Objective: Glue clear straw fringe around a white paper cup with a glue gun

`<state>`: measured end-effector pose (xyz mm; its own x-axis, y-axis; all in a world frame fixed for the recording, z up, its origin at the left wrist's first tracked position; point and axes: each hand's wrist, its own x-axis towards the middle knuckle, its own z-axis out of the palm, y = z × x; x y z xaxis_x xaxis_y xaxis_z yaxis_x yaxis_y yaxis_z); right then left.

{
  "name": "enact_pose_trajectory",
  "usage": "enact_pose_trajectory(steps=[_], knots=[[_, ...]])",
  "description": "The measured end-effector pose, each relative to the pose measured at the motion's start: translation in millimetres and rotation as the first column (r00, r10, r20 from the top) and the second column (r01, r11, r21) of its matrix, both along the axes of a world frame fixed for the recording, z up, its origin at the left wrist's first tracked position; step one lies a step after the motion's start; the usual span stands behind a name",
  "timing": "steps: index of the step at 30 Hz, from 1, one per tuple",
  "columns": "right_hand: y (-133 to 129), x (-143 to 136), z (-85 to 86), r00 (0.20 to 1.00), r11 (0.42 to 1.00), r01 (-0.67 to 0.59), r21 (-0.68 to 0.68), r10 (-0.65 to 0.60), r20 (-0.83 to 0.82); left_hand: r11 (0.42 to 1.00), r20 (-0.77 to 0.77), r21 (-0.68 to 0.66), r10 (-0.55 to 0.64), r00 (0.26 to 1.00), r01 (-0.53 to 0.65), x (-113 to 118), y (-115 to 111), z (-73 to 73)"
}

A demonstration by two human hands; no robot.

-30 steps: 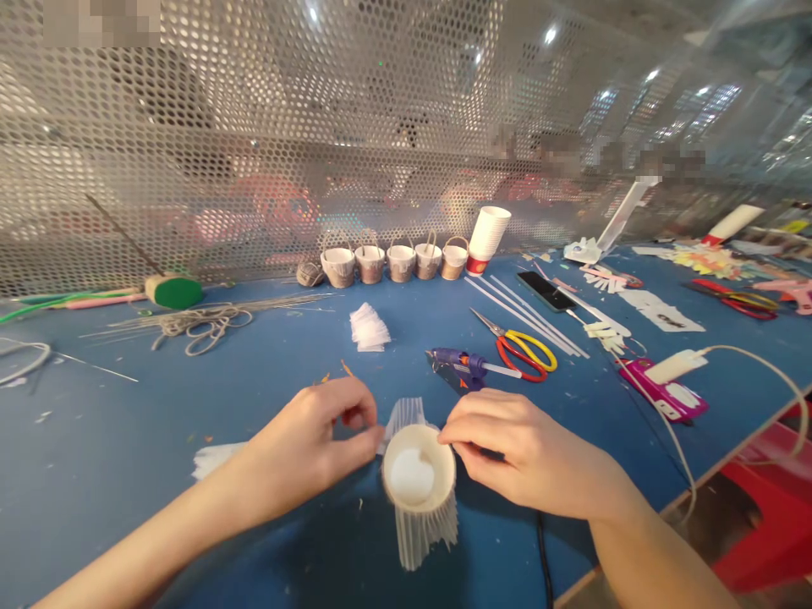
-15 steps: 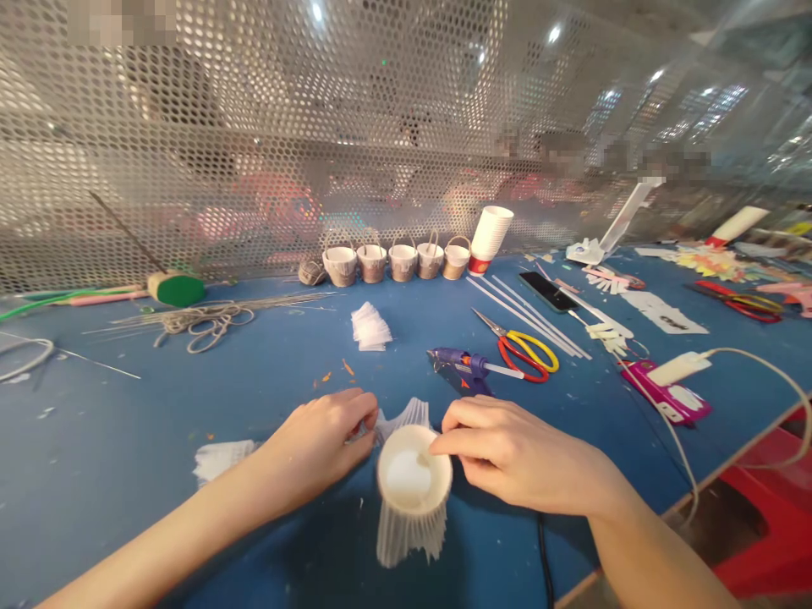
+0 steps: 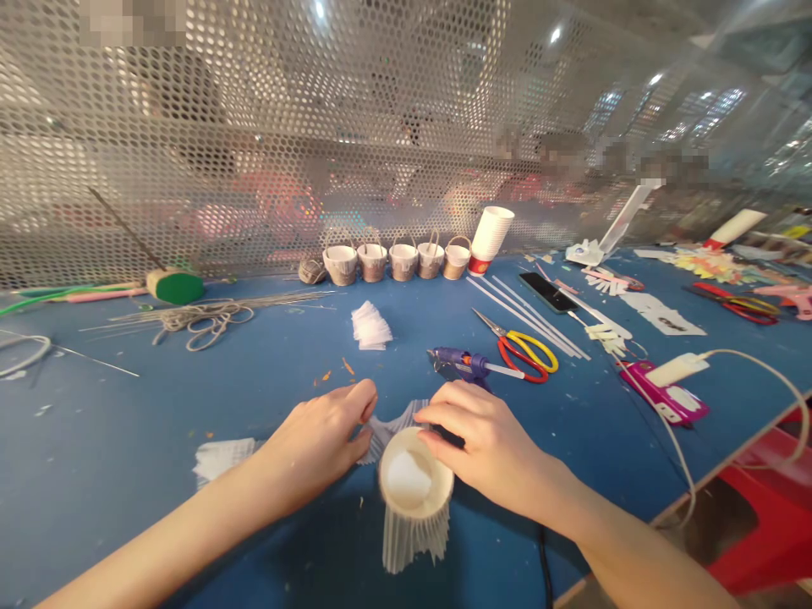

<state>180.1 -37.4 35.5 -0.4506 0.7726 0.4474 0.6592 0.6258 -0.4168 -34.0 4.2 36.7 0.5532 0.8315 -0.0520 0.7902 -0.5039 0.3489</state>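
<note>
A white paper cup (image 3: pixel 415 495) stands in front of me, its mouth facing up. Translucent pleated white material (image 3: pixel 415 541) fans out from its near side, and more of it spreads behind the rim. My left hand (image 3: pixel 336 427) is closed at the left of the cup, pinching the loose end of that pleated strip (image 3: pixel 379 436). On the far right of the rim, my right hand (image 3: pixel 479 436) grips the cup, thumb at the rim and fingers over the pleats behind it.
Beyond my hands lie a purple glue gun (image 3: pixel 463 362), scissors (image 3: pixel 523 351) and another pleated piece (image 3: pixel 370 326). Small cup baskets (image 3: pixel 403 264) and stacked cups (image 3: pixel 491 241) line the mesh wall. Twine (image 3: pixel 203 321) is at left, a phone (image 3: pixel 546 292) at right.
My right hand has shifted from pointing into the cup to the far rim, fingers reaching over the pleats. The cup has moved slightly toward me. My left hand has barely moved.
</note>
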Motion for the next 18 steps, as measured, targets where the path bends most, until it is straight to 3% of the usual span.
enact_pose_trajectory(steps=[4,9,13,18], knots=[[1,-2,-0.8,0.993,0.983,0.110,-0.147,-0.113,-0.015,1.000,-0.022,0.003,-0.024,0.999,0.024,-2,-1,0.2],[-1,-4,4.7,0.990,0.950,0.137,-0.281,-0.143,-0.001,0.999,-0.059,0.008,-0.040,0.997,0.041,-1,-1,2.1],[-1,-5,2.1,0.986,0.957,0.161,-0.242,-0.165,0.004,1.000,-0.084,0.006,-0.027,0.996,0.027,1,-3,5.5],[0,-8,-9.5,0.977,0.973,0.209,-0.099,-0.212,-0.014,0.999,-0.138,-0.006,0.035,0.990,-0.036,2,-6,7.7]])
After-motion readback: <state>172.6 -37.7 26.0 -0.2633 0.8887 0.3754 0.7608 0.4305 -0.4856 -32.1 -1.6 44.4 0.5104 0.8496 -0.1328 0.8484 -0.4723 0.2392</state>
